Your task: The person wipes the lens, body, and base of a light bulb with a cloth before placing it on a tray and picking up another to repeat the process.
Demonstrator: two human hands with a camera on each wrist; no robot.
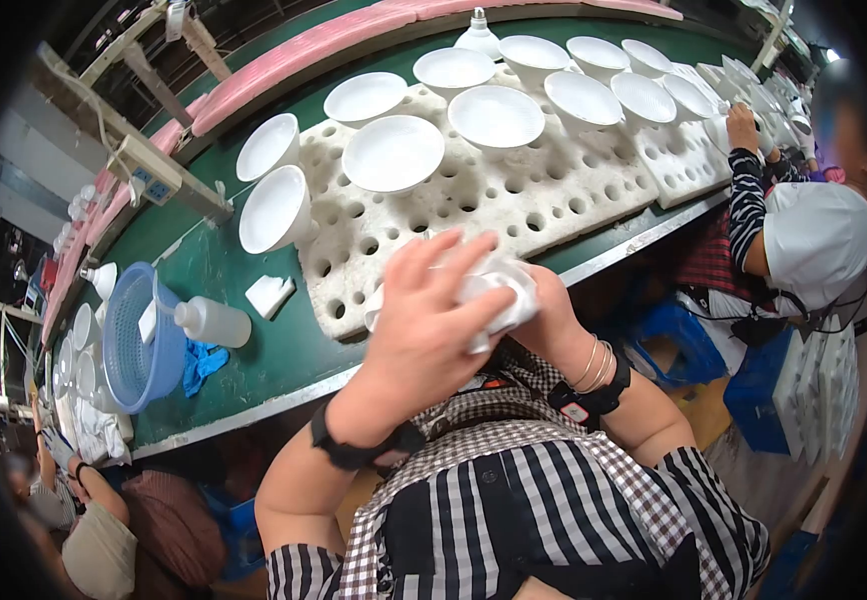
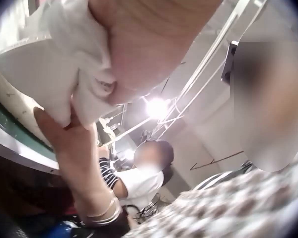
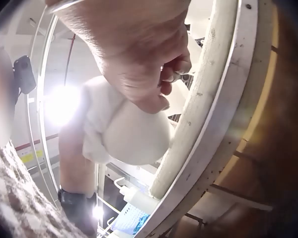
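While the left hand [image 1: 424, 320], fingers spread, presses a crumpled white cloth [image 2: 89, 84] on it, the right hand [image 1: 552, 312] clamps a glossy white plastic cone shade [image 3: 136, 136], which looks light, stiff, slippery and best gripped at the rim.

Left hand [image 1: 432, 312], right hand [image 1: 552, 322] clasp white cup [image 1: 507, 288]
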